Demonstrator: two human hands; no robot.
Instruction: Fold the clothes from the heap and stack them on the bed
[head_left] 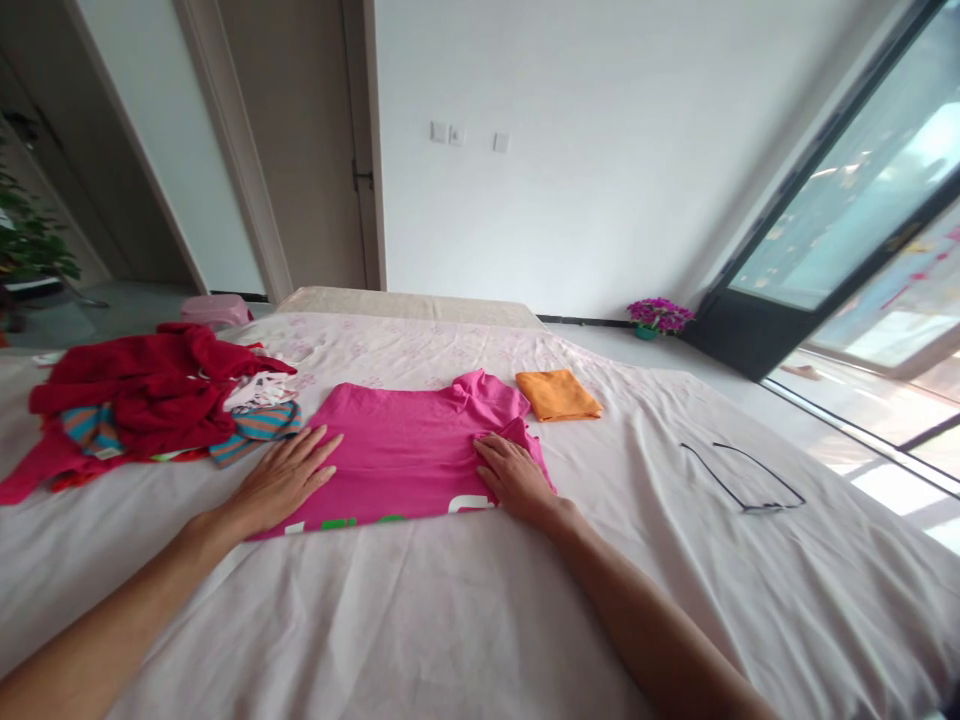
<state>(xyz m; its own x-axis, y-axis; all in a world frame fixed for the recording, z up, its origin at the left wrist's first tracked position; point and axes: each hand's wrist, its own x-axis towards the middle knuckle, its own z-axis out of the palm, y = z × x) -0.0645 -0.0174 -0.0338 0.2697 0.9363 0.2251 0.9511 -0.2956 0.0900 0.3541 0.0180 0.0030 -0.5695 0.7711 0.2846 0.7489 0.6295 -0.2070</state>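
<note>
A bright pink T-shirt [409, 450] lies partly folded on the bed, with white and green lettering showing at its near edge. My left hand [283, 478] rests flat on the shirt's left edge, fingers stretched out. My right hand [516, 478] lies flat on the shirt's right side by the folded sleeve, fingers spread. Neither hand holds anything.
The bed's pale floral sheet [480, 620] spreads all around. A pile of red and striped clothes [142, 405] lies at the left. A folded orange cloth [557, 394] sits right of the shirt. A thin black wire hanger [746, 478] lies further right. Potted purple flowers [658, 316] stand by the glass door.
</note>
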